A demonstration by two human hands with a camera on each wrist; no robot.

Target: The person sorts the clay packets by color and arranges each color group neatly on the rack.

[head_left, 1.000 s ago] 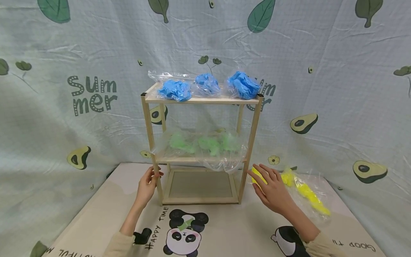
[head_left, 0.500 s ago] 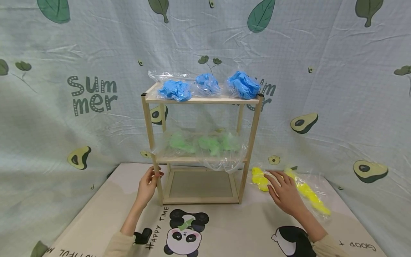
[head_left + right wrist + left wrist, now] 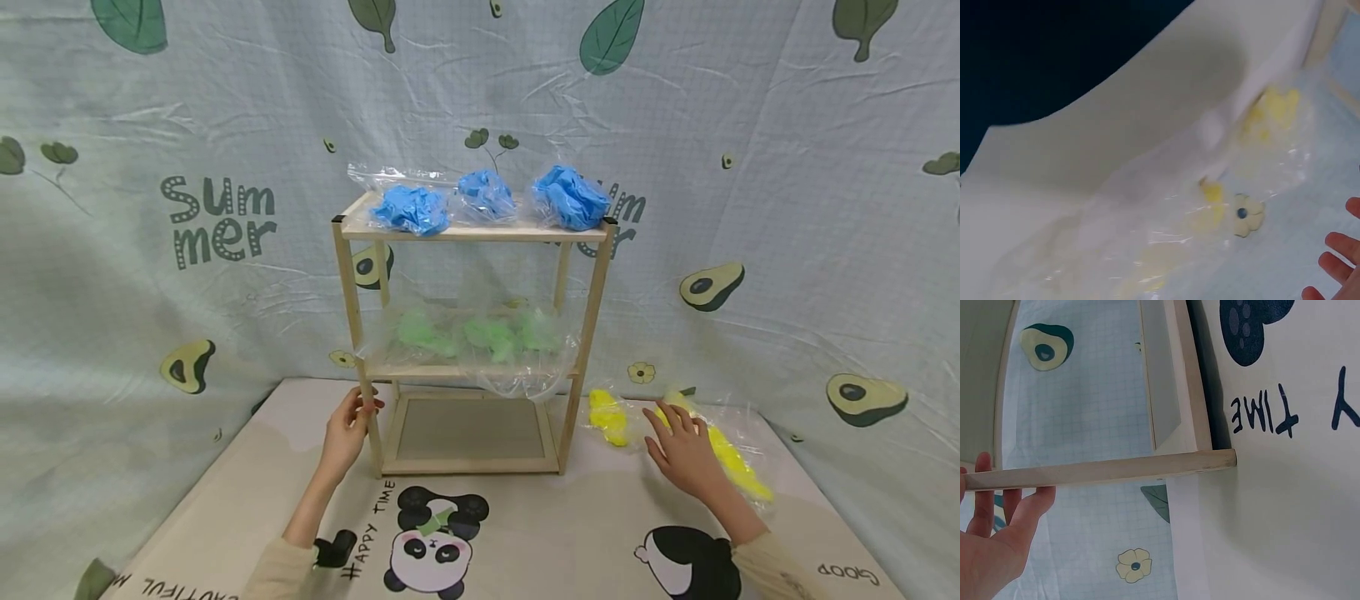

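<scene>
A small wooden shelf (image 3: 468, 467) stands in the middle of the head view. My left hand (image 3: 347, 433) grips its front left post (image 3: 372, 433) near the lower tier; in the left wrist view the fingers of that hand (image 3: 1004, 531) curl around the post (image 3: 1104, 471). To the shelf's right, my right hand (image 3: 686, 454) hovers with spread fingers over clear bags holding yellow pieces (image 3: 731, 467); whether it touches them I cannot tell. Another yellow piece in a bag (image 3: 608, 417) lies between that hand and the shelf. The right wrist view shows my fingers (image 3: 1341, 247) apart, holding nothing.
Bagged blue bundles (image 3: 572, 198) lie on the top shelf. Clear bags with green contents (image 3: 491, 333) rest on the middle tier, one overhanging its front edge. A printed cloth (image 3: 817, 250) hangs behind, and the table (image 3: 555, 542) has a panda print.
My right hand has moved right, away from the shelf and the nearer yellow piece, toward the farther yellow bags. My left hand keeps its grip on the post.
</scene>
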